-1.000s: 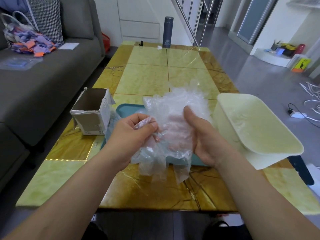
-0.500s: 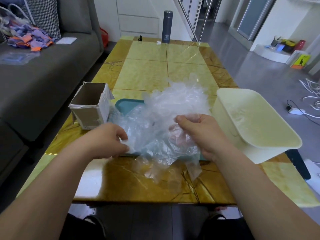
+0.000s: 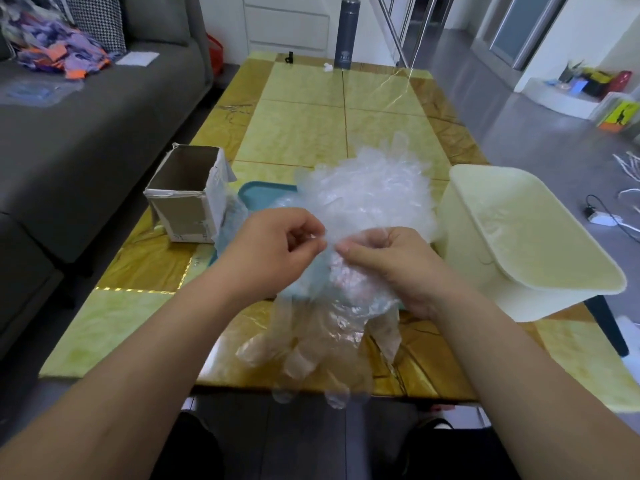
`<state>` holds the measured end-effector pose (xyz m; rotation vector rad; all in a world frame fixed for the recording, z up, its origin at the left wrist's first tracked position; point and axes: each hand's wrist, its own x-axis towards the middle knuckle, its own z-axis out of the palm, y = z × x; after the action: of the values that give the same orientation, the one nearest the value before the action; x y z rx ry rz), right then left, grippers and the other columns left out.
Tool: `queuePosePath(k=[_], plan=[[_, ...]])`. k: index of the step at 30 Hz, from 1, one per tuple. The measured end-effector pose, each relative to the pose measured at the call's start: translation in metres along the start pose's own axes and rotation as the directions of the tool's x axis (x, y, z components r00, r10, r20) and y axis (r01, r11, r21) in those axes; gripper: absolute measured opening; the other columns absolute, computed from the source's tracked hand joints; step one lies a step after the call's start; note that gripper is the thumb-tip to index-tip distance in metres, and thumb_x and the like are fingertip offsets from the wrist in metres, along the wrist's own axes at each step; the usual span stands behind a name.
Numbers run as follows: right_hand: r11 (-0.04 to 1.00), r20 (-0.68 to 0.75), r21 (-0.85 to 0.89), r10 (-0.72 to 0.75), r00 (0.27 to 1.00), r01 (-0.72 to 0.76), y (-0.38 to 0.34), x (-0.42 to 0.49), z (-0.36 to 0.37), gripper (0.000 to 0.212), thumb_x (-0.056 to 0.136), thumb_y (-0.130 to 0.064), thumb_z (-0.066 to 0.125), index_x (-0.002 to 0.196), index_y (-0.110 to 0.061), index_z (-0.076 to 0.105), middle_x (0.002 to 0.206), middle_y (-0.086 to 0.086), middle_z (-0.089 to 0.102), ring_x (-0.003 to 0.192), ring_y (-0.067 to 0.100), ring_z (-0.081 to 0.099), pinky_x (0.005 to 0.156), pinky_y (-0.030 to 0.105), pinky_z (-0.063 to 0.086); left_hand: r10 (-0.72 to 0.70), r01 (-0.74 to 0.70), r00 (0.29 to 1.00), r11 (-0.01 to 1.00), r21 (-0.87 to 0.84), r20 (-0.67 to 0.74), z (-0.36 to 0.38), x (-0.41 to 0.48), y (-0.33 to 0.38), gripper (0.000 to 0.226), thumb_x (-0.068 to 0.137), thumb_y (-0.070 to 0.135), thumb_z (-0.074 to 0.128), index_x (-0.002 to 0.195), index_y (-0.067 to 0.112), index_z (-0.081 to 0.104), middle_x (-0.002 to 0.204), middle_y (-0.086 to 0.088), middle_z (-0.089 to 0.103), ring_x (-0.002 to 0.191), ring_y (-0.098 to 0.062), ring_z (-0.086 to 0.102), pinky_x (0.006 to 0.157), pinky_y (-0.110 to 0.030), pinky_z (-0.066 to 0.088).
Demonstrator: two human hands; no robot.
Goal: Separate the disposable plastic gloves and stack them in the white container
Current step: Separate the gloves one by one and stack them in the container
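A crumpled bundle of clear disposable plastic gloves [image 3: 367, 199] is held up above the teal tray [image 3: 258, 195]. My left hand [image 3: 277, 247] pinches a thin edge of plastic at the bundle's near side. Close beside it, my right hand [image 3: 388, 261] grips the bundle, thumb and fingers curled round the film. Flat glove fingers [image 3: 311, 355] hang down from the hands over the table's front edge. The white container [image 3: 540, 258] stands to the right of the bundle, open side up, with clear film showing faintly inside.
An open cardboard box [image 3: 188, 199] stands left of the tray on the yellow table [image 3: 298, 133]. A dark flask [image 3: 346, 32] is at the far end. A grey sofa [image 3: 79, 126] runs along the left. Cables lie on the floor at right.
My left hand has moved right from the bundle's left side and now pinches plastic next to my right hand. Glove fingers have dropped lower over the table edge.
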<state>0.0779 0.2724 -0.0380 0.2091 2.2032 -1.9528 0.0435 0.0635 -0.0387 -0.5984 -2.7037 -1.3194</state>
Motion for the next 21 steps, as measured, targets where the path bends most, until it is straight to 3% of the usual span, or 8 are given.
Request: queuePosePath(k=[6, 7, 9, 11, 14, 17, 19, 21], plan=[[0.998, -0.109, 0.010, 0.060, 0.992, -0.059, 0.005, 0.010, -0.001, 0.037, 0.099, -0.051, 0.064, 0.096, -0.020, 0.083, 0.084, 0.003, 0.066, 0.073, 0.017, 0.064, 0.069, 0.032, 0.055, -0.112, 0.125, 0.980, 0.990, -0.072, 0.165, -0.026, -0.004, -0.007, 0.008, 0.088, 0.036, 0.082, 0.086, 0.029, 0.077, 0.059, 0.017, 0.051, 0.056, -0.001, 0.045, 0.059, -0.013, 0.040], [0.997, -0.115, 0.037, 0.074, 0.991, -0.070, 0.004, 0.009, -0.001, 0.039, 0.100, -0.051, 0.062, 0.097, -0.018, 0.083, 0.083, 0.002, 0.063, 0.069, 0.014, 0.062, 0.062, 0.030, 0.054, -0.103, 0.119, 0.980, 0.989, -0.083, 0.168, -0.031, -0.005, -0.007, 0.009, 0.088, 0.036, 0.081, 0.084, 0.029, 0.077, 0.065, 0.018, 0.058, 0.062, 0.001, 0.052, 0.066, -0.015, 0.043], [0.989, -0.112, 0.121, 0.103, 0.988, -0.090, 0.002, 0.008, -0.002, 0.041, 0.103, -0.049, 0.059, 0.101, -0.015, 0.082, 0.082, 0.002, 0.062, 0.063, 0.012, 0.061, 0.054, 0.026, 0.053, -0.054, 0.085, 0.981, 0.983, -0.160, 0.186, -0.042, -0.007, -0.006, 0.010, 0.087, 0.032, 0.082, 0.083, 0.025, 0.077, 0.092, 0.019, 0.073, 0.098, 0.004, 0.066, 0.092, -0.024, 0.046], [0.983, -0.100, 0.158, 0.115, 0.988, -0.098, 0.001, 0.007, -0.003, 0.040, 0.103, -0.047, 0.059, 0.103, -0.014, 0.081, 0.086, 0.006, 0.067, 0.065, 0.016, 0.063, 0.052, 0.026, 0.053, -0.009, 0.078, 0.976, 0.947, -0.313, 0.217, -0.051, -0.008, -0.003, 0.011, 0.088, 0.029, 0.083, 0.086, 0.019, 0.078, 0.109, 0.005, 0.078, 0.126, -0.005, 0.062, 0.107, -0.032, 0.043], [0.977, -0.056, 0.189, 0.115, 0.992, -0.102, 0.004, 0.007, 0.001, 0.030, 0.102, -0.035, 0.066, 0.102, -0.009, 0.081, 0.101, 0.026, 0.075, 0.086, 0.033, 0.072, 0.069, 0.035, 0.062, -0.005, 0.098, 0.984, 0.848, -0.521, 0.177, -0.050, -0.010, 0.006, 0.014, 0.089, 0.027, 0.075, 0.085, 0.014, 0.075, 0.090, -0.014, 0.077, 0.100, -0.023, 0.075, 0.090, -0.029, 0.055], [0.985, -0.016, 0.149, 0.093, 0.996, -0.089, 0.003, 0.003, 0.006, 0.014, 0.099, -0.013, 0.068, 0.102, -0.005, 0.079, 0.105, 0.030, 0.073, 0.095, 0.044, 0.074, 0.083, 0.051, 0.061, -0.166, 0.221, 0.975, 0.681, -0.698, 0.147, -0.032, -0.008, 0.014, 0.009, 0.087, 0.026, 0.074, 0.083, 0.017, 0.074, 0.069, -0.008, 0.064, 0.064, -0.023, 0.066, 0.065, -0.030, 0.059], [0.978, 0.013, 0.176, 0.110, 0.994, -0.110, -0.005, -0.001, 0.007, 0.019, 0.104, -0.011, 0.059, 0.099, -0.005, 0.076, 0.093, 0.018, 0.078, 0.083, 0.031, 0.077, 0.071, 0.037, 0.062, -0.267, 0.275, 0.957, 0.704, -0.655, 0.114, -0.015, -0.004, 0.013, 0.021, 0.095, 0.025, 0.073, 0.091, 0.005, 0.070, 0.068, -0.008, 0.062, 0.058, -0.021, 0.060, 0.060, -0.032, 0.054], [0.986, 0.049, 0.109, 0.119, 0.992, -0.124, -0.011, -0.003, 0.006, 0.028, 0.108, -0.029, 0.053, 0.098, -0.009, 0.071, 0.081, 0.003, 0.075, 0.073, 0.016, 0.074, 0.064, 0.020, 0.058, -0.356, 0.325, 0.931, 0.717, -0.617, 0.076, -0.002, -0.004, 0.012, 0.035, 0.100, 0.028, 0.069, 0.098, -0.006, 0.064, 0.067, -0.013, 0.064, 0.057, -0.020, 0.058, 0.057, -0.030, 0.048]])
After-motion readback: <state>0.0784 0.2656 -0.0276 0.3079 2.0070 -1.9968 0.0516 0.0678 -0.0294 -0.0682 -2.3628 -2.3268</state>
